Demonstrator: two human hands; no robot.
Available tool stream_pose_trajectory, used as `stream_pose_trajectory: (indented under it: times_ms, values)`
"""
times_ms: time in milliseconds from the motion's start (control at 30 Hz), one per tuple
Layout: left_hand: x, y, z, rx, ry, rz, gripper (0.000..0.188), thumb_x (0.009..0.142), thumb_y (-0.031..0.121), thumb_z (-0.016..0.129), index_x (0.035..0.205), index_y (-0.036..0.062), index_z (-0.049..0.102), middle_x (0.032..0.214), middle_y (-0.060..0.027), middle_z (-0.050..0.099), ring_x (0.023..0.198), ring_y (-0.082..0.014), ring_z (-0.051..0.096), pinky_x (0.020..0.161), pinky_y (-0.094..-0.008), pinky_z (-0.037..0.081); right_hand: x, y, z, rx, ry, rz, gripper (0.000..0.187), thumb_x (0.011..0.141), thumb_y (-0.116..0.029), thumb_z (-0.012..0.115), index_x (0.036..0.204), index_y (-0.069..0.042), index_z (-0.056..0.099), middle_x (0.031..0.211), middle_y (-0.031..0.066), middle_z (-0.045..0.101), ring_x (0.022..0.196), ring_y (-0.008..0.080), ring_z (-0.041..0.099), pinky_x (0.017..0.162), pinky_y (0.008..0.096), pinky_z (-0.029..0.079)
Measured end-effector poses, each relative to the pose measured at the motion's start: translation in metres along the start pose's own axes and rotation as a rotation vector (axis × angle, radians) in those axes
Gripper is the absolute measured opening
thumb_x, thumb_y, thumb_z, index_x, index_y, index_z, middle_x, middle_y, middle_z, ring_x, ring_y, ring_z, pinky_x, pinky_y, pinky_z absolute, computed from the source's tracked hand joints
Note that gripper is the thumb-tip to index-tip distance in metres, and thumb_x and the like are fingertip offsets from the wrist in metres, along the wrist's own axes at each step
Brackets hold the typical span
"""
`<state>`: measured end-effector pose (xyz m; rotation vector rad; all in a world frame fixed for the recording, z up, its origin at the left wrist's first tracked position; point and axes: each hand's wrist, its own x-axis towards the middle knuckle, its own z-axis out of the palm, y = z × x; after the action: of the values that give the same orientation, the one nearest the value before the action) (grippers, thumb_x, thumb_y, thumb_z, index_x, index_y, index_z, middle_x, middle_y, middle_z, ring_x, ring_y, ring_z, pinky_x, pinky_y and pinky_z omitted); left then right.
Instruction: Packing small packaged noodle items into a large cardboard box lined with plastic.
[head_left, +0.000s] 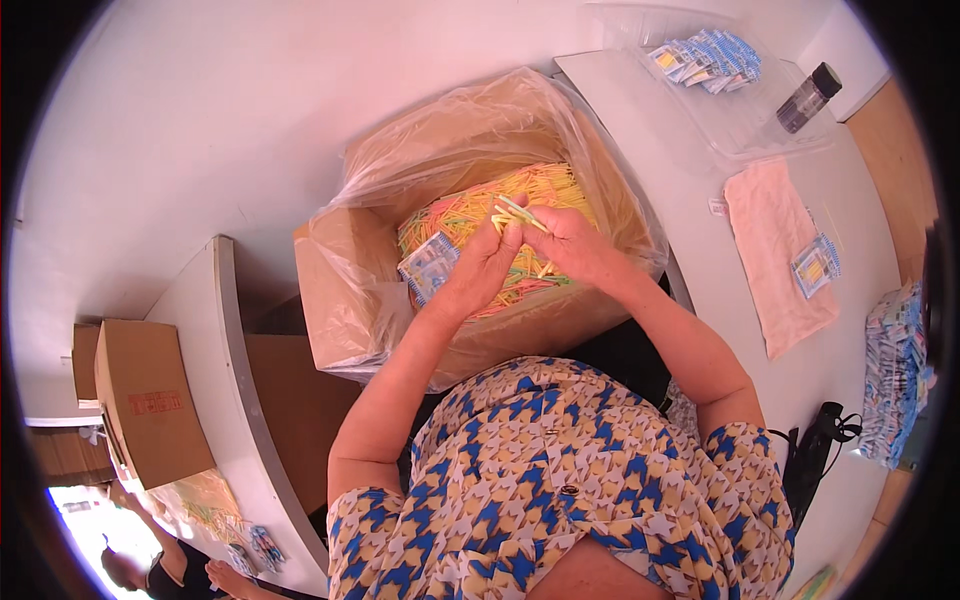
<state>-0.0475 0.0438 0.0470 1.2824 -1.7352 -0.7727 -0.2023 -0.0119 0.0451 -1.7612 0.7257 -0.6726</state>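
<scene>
My left hand (482,262) and my right hand (572,244) meet over an open cardboard box, fingers closed on a small bunch of thin yellow-green sticks (516,212). The ends of the sticks poke out above the fingertips. Below them lies a deep heap of similar yellow, orange, pink and green sticks (545,185). A flat blue-and-white printed packet (430,266) rests on the heap, left of my left hand. Clear plastic lines the cardboard box (333,268) and folds over its rim.
On the white table (690,260) at right are a clear tray (690,125) with packets (708,60), a dark-capped bottle (808,98), a pink cloth (765,230) bearing another packet (816,265), and a black bottle (815,450). Another person (165,560) works at lower left, near cardboard boxes (150,400).
</scene>
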Motion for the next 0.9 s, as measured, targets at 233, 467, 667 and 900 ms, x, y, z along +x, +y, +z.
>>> stream_pose_trajectory:
  times_ms: [233,467,667,900]
  values:
    - [0.001,0.003,0.019,-0.924,0.158,-0.352,0.041,0.099,0.03,0.036,0.125,0.0,0.046,0.121,-0.0123,0.053,0.114,-0.0202,0.048,0.1,-0.0343,0.035,0.0,-0.003,0.012,0.172,-0.032,0.148,0.033,0.093,-0.033,0.051,0.1,-0.002,0.059,0.066,-0.0032,0.046,0.059,0.0058,0.042,0.051,0.0225,0.036]
    - [0.004,-0.006,0.009,-0.981,0.26,-0.428,0.038,0.098,0.025,0.037,0.122,-0.0019,0.049,0.121,-0.0109,0.053,0.113,-0.0211,0.049,0.1,-0.0371,0.036,0.003,-0.008,0.007,0.207,-0.017,0.225,0.026,0.092,-0.031,0.053,0.1,-0.006,0.058,0.06,-0.0064,0.04,0.05,0.0027,0.036,0.043,0.0194,0.028]
    - [0.001,-0.002,0.004,-1.08,-0.1,-0.298,0.039,0.097,0.025,0.041,0.124,-0.0023,0.047,0.12,-0.0098,0.055,0.112,-0.0205,0.05,0.101,-0.0389,0.035,0.005,-0.012,-0.007,0.608,-0.329,0.583,0.014,0.089,-0.023,0.058,0.093,-0.011,0.052,0.058,-0.0087,0.034,0.044,0.0001,0.026,0.038,0.0178,0.016]
    - [0.02,-0.015,0.005,-1.17,0.41,-0.315,0.027,0.097,0.029,0.043,0.099,0.0042,0.053,0.094,-0.0071,0.059,0.088,-0.0145,0.055,0.09,-0.0327,0.043,0.002,-0.01,-0.006,0.51,-0.381,0.635,0.018,0.091,-0.027,0.054,0.082,-0.013,0.048,0.057,-0.0081,0.034,0.042,0.0005,0.026,0.037,0.0175,0.016]
